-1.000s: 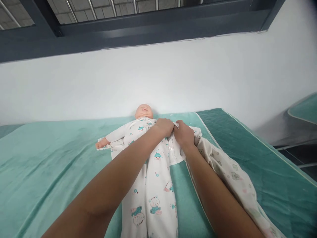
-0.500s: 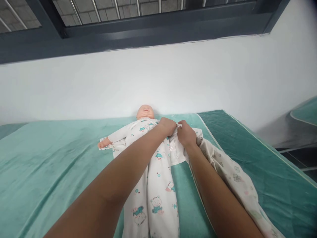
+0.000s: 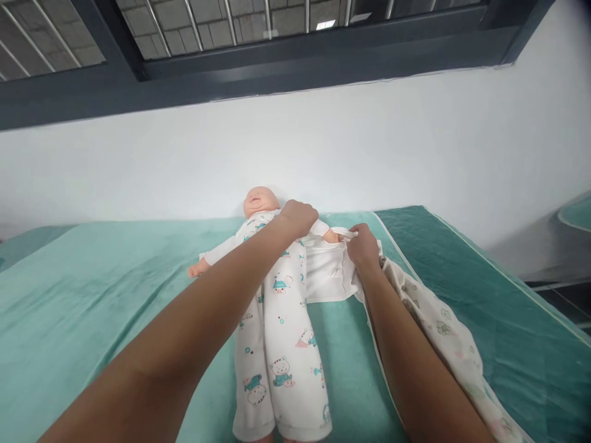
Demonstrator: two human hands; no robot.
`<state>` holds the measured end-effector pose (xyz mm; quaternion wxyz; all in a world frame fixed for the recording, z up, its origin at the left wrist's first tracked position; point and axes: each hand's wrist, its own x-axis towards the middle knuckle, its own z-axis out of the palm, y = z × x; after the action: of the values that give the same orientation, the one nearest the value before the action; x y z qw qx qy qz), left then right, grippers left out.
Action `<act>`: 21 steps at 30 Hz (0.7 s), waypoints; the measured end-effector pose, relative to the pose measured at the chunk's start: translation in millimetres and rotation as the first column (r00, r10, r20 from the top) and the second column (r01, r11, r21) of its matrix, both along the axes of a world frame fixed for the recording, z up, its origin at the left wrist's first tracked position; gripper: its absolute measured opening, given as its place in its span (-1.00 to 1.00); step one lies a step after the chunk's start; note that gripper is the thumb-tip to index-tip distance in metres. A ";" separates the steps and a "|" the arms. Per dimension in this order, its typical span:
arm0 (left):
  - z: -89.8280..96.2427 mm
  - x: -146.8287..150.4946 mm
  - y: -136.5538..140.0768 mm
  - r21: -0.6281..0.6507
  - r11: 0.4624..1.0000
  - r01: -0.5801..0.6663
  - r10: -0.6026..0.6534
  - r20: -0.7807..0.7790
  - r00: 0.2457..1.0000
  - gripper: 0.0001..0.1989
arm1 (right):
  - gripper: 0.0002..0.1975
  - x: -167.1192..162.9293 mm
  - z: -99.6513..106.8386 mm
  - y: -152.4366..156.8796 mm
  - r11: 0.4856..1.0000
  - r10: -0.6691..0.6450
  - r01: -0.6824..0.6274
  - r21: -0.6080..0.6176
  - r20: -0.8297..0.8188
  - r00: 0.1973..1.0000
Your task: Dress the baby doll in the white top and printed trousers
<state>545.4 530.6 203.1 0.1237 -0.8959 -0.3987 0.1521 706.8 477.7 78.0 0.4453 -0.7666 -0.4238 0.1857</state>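
Observation:
A baby doll (image 3: 260, 200) lies on its back, head toward the wall, in white trousers (image 3: 281, 320) printed with cats. My left hand (image 3: 299, 216) is closed around the doll's arm near the shoulder; its fingertips are hidden. Below that hand, the doll's small hand (image 3: 331, 236) shows bare past a white cuff. My right hand (image 3: 364, 246) pinches the stretched edge of a white baby top (image 3: 330, 271), just beside the doll's fingers. The top's inner side lies spread next to the doll's body. The doll's other arm reaches out to the left.
A teal sheet (image 3: 138, 277) with soft creases covers the bed. Printed pale cloth (image 3: 443, 332) trails along my right forearm. Behind the bed stands a white wall (image 3: 300, 147) under a dark barred window frame (image 3: 300, 64). A teal-covered surface (image 3: 577, 212) shows at far right.
My hands have moved apart, and the doll's hand now shows between them. The doll's head and body have shifted slightly left and tilted. The cloth edge is drawn rightward.

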 end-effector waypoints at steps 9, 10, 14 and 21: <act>-4.3 -3.0 -1.9 -0.076 0.997 -0.012 0.018 0.082 0.996 -0.66 | -0.74 9.1 -8.1 9.3 0.981 0.109 -0.023 0.193 -0.453 0.885; -6.3 -1.0 -1.1 -0.073 0.997 -0.006 0.012 0.089 0.996 -0.66 | -0.73 8.2 -7.3 9.0 0.977 0.128 -0.024 0.210 -0.497 0.858; -16.2 7.7 1.5 -0.095 0.995 -0.005 0.011 0.069 0.998 -0.66 | -0.70 6.2 0.2 5.3 0.957 0.143 0.106 0.271 -0.755 0.639; -34.9 22.0 -8.8 -0.169 0.985 -0.040 0.068 0.164 0.984 -0.68 | -0.81 2.9 6.3 7.7 0.831 0.089 0.324 0.451 -0.685 0.723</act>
<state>567.4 521.8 168.2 0.0106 -0.9016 -0.4179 0.1111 709.7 485.4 84.3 0.7777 -0.5122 -0.2134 0.2953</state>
